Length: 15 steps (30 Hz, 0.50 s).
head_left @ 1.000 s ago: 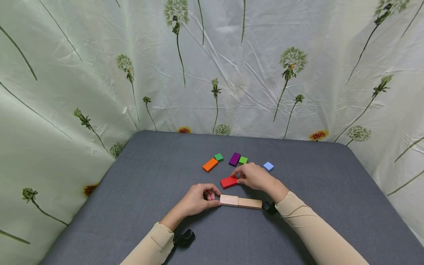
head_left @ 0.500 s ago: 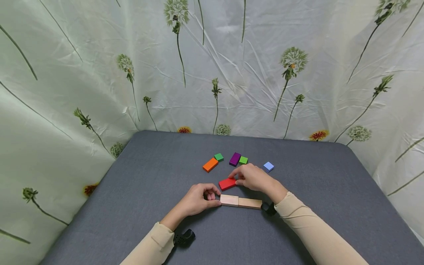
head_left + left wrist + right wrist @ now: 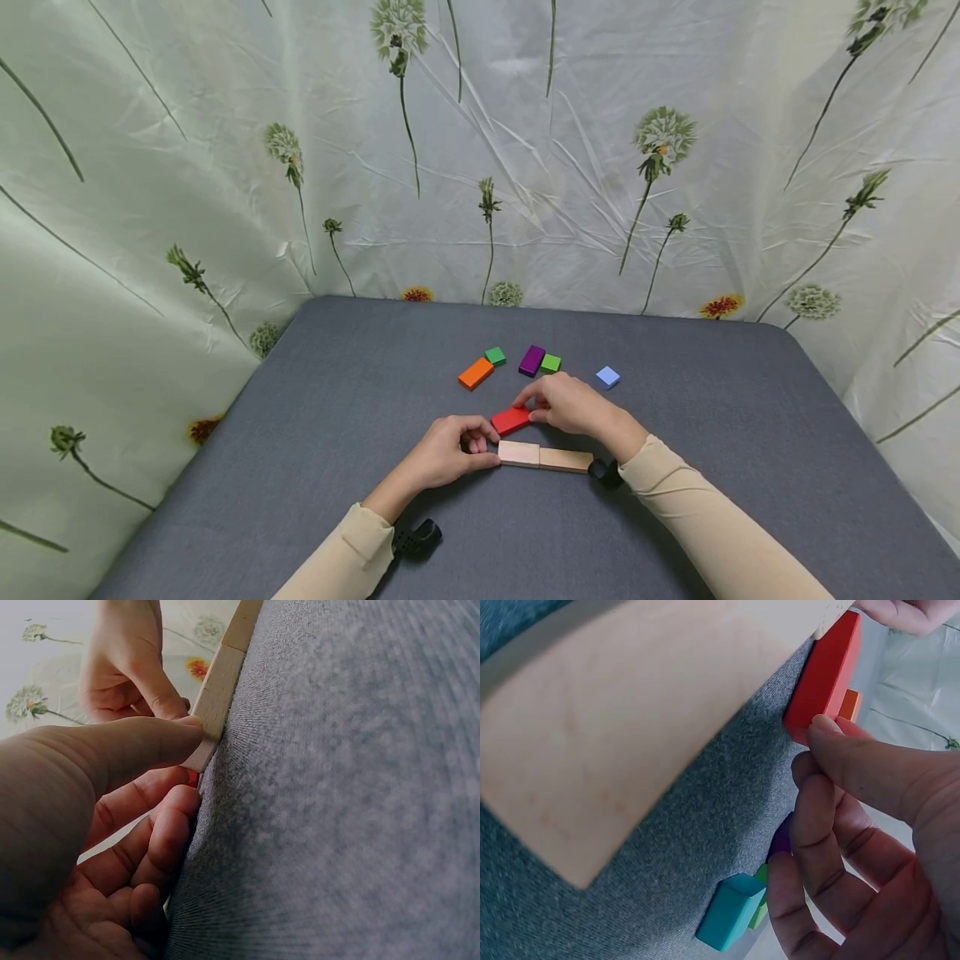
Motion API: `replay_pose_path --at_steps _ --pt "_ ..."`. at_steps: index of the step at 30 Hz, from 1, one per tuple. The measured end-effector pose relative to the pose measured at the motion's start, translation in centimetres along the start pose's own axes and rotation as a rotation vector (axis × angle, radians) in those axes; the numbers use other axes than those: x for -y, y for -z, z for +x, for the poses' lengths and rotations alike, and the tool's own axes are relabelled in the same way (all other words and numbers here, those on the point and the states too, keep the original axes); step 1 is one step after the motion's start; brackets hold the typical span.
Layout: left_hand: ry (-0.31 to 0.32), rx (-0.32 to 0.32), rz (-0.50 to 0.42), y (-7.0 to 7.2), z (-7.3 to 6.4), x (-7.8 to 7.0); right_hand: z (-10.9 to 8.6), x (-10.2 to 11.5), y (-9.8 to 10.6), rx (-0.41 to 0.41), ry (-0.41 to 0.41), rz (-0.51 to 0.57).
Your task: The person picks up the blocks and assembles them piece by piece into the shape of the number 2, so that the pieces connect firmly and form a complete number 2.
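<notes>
Just below centre in the head view, the right hand (image 3: 576, 405) pinched a red block (image 3: 510, 422) by its right end between thumb and fingertip. Lower left of it, the left hand (image 3: 448, 450), fingers curled, gripped a pale block (image 3: 519, 453) at its left end.

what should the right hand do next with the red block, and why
Probably turn the red block parallel to the wooden row and slide it in against the far side: the right hand pinches its right end, it lies slanted just beyond the row, and the left hand has its thumb on the row's left end, which may steady it.
</notes>
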State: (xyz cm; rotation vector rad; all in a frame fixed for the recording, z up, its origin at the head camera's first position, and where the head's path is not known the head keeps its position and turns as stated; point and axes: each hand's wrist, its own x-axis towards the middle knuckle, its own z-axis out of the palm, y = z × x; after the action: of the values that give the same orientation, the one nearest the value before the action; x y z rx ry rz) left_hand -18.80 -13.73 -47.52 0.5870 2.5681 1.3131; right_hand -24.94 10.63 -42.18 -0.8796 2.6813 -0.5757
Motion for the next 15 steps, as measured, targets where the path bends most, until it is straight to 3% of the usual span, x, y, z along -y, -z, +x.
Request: replay_pose_path --at_steps 15 --pt "0.008 -0.003 -0.003 0.04 -0.03 -0.03 0.00 0.07 -0.13 0.003 0.024 0.014"
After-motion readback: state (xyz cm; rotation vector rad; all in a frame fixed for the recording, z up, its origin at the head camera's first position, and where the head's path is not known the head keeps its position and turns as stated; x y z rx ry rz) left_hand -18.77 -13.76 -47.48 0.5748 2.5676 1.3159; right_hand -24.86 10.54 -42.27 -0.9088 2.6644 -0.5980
